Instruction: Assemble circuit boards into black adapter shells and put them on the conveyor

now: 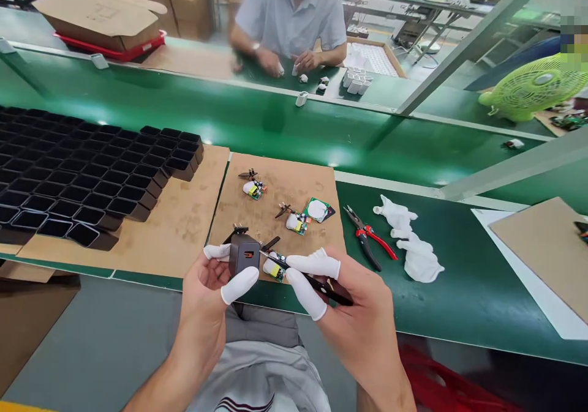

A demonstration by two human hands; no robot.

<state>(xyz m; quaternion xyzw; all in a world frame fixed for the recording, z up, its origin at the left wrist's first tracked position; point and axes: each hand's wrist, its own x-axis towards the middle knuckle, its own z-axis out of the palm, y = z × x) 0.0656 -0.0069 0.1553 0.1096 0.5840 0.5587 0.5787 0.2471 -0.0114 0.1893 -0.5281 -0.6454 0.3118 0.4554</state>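
Green counter (478, 314) carries the lot; at its left end, many rows of black, box-shaped, open-topped housings (82, 176), dark inside, look unfilled, so most of the batch seems left; right of them a brown, flat cardboard sheet (298, 179) runs toward the counter's near edge; right hand (356, 314) in a narrow pinch on a slim, black, pointed tool (328, 291), probably tweezers; left hand (209, 289) curled narrow round one dark, box-shaped plastic housing (245, 262), held above the sheet's near edge; tool tip is at the right side of its slotted face, contact can't be told; red-and-black-handled pliers (362, 231) lie loose just off the sheet's right edge; on the sheet, outside any housing: one white-and-yellow circuit assembly (254, 190) near the far edge, a second (297, 223) near the right edge beside a green board with a white round lump (318, 210), a third (274, 268) at the near edge, partly behind the tool; orange bit shows in the held unit's slot (248, 254), so I'd guess it's part-assembled; can't see inside to confirm; no unit identifiable as finished.
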